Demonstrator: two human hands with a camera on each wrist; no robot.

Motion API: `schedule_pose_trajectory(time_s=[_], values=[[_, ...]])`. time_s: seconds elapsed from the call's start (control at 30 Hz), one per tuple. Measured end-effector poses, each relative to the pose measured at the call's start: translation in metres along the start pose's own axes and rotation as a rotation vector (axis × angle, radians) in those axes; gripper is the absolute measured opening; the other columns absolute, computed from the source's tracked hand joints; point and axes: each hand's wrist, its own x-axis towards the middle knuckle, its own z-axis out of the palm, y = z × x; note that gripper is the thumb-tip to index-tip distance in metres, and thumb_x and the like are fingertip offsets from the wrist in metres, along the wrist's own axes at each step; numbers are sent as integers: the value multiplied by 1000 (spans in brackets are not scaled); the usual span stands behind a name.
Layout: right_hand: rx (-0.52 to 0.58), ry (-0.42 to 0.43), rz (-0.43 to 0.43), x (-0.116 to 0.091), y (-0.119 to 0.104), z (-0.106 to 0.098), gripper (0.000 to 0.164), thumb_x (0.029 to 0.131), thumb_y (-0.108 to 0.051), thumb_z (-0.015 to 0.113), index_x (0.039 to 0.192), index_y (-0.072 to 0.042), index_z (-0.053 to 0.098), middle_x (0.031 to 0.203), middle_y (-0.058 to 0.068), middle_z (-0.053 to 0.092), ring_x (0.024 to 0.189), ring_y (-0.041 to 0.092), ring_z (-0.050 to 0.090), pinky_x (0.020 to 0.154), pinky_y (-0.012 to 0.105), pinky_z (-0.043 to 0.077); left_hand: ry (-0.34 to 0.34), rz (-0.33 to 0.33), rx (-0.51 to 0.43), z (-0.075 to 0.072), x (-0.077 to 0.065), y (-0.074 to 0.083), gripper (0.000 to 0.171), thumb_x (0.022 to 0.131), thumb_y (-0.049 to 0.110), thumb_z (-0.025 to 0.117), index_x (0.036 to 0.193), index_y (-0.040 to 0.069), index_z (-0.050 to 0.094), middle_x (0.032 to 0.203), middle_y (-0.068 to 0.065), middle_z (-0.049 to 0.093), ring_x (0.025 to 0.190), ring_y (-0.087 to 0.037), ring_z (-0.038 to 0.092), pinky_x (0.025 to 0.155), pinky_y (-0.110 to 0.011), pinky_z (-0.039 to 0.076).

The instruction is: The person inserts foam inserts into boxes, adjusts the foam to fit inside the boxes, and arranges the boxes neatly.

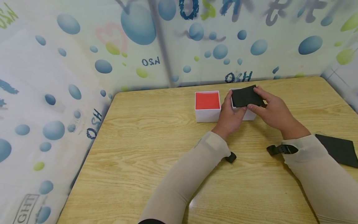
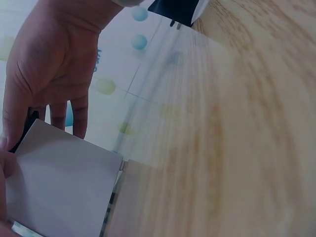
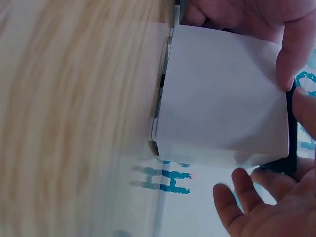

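Note:
A small white box (image 1: 249,116) stands near the back of the table, right of centre. Over its open top lies a tilted, thin black rectangular piece (image 1: 245,97), covering most of the opening. My right hand (image 1: 275,112) pinches this piece at its right side, thumb at the near edge and fingers at the far edge. At the box's left side, my left hand (image 1: 230,119) holds the box, its thumb at the front rim beside the black piece. In the right wrist view the box's plain white front (image 3: 222,94) shows between both hands. The inside is hidden.
Just left of the hands is a second white box (image 1: 208,116) with a red piece (image 1: 207,101) filling its top. Another flat black sheet (image 1: 339,150) lies on the wooden table (image 1: 139,140), partly behind the right sleeve. A printed curtain-like wall (image 1: 173,46) borders the far edge.

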Motion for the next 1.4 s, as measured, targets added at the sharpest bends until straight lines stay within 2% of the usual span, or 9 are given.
schedule_pose_trajectory(time_s=[0.23,0.37,0.53,0.67,0.77,1.0,1.13,1.23,1.4], values=[[-96,-3,55,-1,-5,3,83,106,-45,63,168,-9,21,176,13,9,159,47,18,115,70,35,-3,-5,-2,-1,0,-1,79,105,36,62,169,35,15,173,11,25,158,-14,29,127,-47,32],[-105,17,78,-3,-10,5,81,106,-47,59,168,-9,22,175,15,12,158,49,19,116,71,34,-1,3,-8,0,0,-1,79,105,36,63,169,34,16,173,10,25,158,-14,29,127,-46,32],[-109,52,102,-5,-14,8,79,107,-48,56,167,-9,24,173,16,15,156,50,21,118,71,29,1,8,4,0,0,-1,80,105,36,63,169,32,16,172,10,27,157,-14,30,127,-45,32],[-165,65,104,-5,-16,10,75,109,-45,55,166,-8,26,171,19,19,154,52,25,117,72,30,2,4,16,0,0,-1,80,105,38,64,169,34,15,172,10,27,157,-14,32,126,-45,34],[-224,35,87,-5,-17,9,72,111,-44,50,166,-6,24,171,22,18,154,53,24,119,72,27,5,3,14,0,0,-1,80,105,39,64,169,35,15,172,11,27,156,-13,32,126,-46,34],[-284,-44,35,-7,-22,2,63,115,-34,32,167,-3,15,174,24,3,157,55,11,123,71,17,10,-8,6,1,1,-3,79,105,37,63,168,37,16,172,12,27,156,-13,33,126,-47,34],[-370,-118,-43,-10,-30,-7,62,113,-24,39,165,4,20,173,28,7,159,52,11,124,70,17,7,-13,12,2,1,-3,79,104,37,64,168,39,16,171,13,27,156,-14,33,125,-47,35],[-443,-184,-92,-13,-36,-10,61,112,-21,44,162,7,26,172,29,15,159,51,14,123,72,16,4,-7,13,2,1,-3,80,105,36,64,168,37,16,172,12,27,156,-14,33,125,-46,35],[-532,-227,-115,-13,-39,-4,58,110,-19,46,160,6,35,168,30,26,157,52,20,118,80,14,7,-1,7,1,3,-4,79,105,34,63,168,35,16,172,11,27,156,-13,32,126,-45,34]])
